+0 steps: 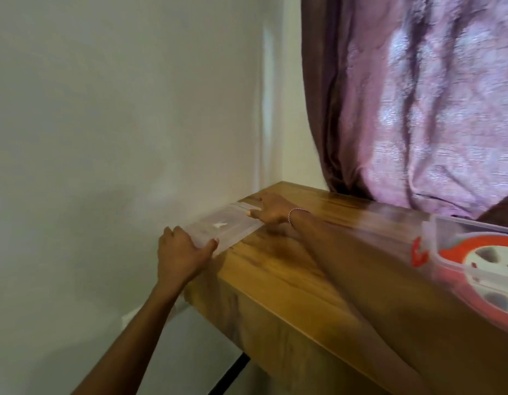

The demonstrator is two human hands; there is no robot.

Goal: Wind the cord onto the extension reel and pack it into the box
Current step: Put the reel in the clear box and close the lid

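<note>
A clear plastic lid (222, 225) lies flat at the far left end of the wooden table (289, 266), close to the wall. My left hand (181, 252) grips its near end, thumb on top. My right hand (271, 209) holds its far end, fingers spread over the edge. At the right edge of the view, the orange and white extension reel (486, 260) lies inside a clear plastic box (435, 238) on the same table. The cord itself is not visible. The picture is blurred.
A white wall (118, 124) runs along the left, right behind the lid. A purple curtain (418, 95) hangs behind the table at the right. A dark table leg (232, 372) shows below the tabletop.
</note>
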